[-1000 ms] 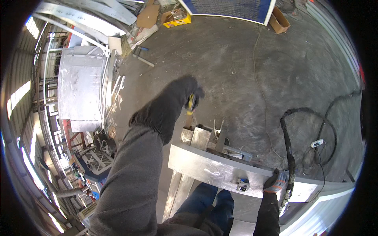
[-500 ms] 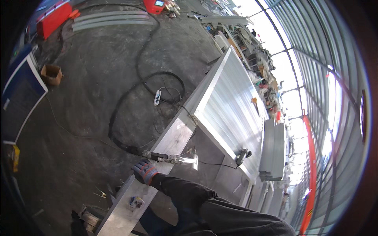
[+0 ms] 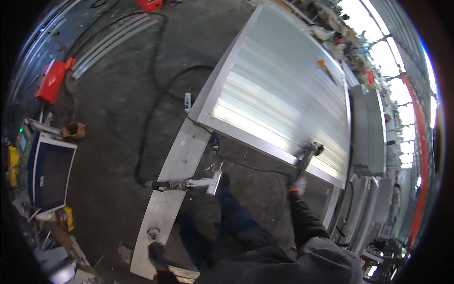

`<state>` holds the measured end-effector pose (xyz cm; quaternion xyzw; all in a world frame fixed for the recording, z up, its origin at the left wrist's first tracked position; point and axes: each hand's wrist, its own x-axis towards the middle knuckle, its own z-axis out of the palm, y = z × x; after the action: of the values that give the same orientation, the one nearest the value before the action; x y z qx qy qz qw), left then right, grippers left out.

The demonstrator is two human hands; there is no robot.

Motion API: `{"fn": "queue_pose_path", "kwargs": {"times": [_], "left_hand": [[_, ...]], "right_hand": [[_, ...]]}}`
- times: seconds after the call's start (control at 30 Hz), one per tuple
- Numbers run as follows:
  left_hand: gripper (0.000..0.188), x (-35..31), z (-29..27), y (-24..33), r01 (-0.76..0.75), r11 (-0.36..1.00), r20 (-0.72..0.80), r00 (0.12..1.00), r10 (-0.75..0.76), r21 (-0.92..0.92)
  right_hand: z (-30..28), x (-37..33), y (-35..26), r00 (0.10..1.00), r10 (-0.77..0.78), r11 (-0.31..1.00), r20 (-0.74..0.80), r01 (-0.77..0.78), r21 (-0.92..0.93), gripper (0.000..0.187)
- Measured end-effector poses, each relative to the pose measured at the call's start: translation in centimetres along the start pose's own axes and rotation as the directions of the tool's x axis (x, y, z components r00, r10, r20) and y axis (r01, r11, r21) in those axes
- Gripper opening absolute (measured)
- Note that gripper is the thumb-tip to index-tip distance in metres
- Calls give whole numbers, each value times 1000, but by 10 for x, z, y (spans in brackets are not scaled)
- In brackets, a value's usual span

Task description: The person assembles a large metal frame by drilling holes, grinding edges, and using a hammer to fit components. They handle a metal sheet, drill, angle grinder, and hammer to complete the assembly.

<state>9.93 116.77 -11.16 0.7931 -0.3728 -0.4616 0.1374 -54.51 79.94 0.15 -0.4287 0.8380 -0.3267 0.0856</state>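
My right hand [image 3: 298, 184], gloved with an orange cuff, is closed around the rear end of an angle grinder [image 3: 307, 158]. The grinder's head lies over the near edge of a large ribbed silver panel [image 3: 283, 80]. Blurred and dark, my left hand [image 3: 156, 254] is low over a flat metal beam [image 3: 182, 156]; its fingers cannot be made out. Just beyond it a small round thing, like a tape measure [image 3: 153, 233], sits on the beam. Across the beam lies a torch-like welding gun [image 3: 191, 183] with a silver T-shaped end, touched by neither hand.
A thick black cable [image 3: 150, 118] loops over the floor from the gun. A white power strip [image 3: 187, 102] lies beside the beam. At left are a blue-fronted machine [image 3: 53, 173], a cardboard box [image 3: 74, 130] and a red case [image 3: 51, 83]. Stacked metal profiles [image 3: 369, 128] stand right of the panel.
The view has turned and shifted. A gloved hand that rested on the beam beside the welding gun has left that spot. My right hand is now at the grinder, my left near the round thing.
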Motion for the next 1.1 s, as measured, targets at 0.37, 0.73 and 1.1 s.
{"fn": "queue_pose_path", "kwargs": {"times": [0.37, 0.73, 1.1], "left_hand": [[42, 8, 168, 510, -361, 838, 324, 801, 504, -410], [84, 49, 197, 614, -855, 469, 394, 362, 845, -219], [107, 61, -109, 685, -966, 198, -447, 253, 858, -166]], "right_hand": [[65, 212, 227, 683, 516, 647, 518, -706, 287, 51], [-69, 151, -214, 650, -524, -484, 550, -759, 436, 73], [-52, 86, -582, 196, -895, -315, 400, -914, -256, 42]]}}
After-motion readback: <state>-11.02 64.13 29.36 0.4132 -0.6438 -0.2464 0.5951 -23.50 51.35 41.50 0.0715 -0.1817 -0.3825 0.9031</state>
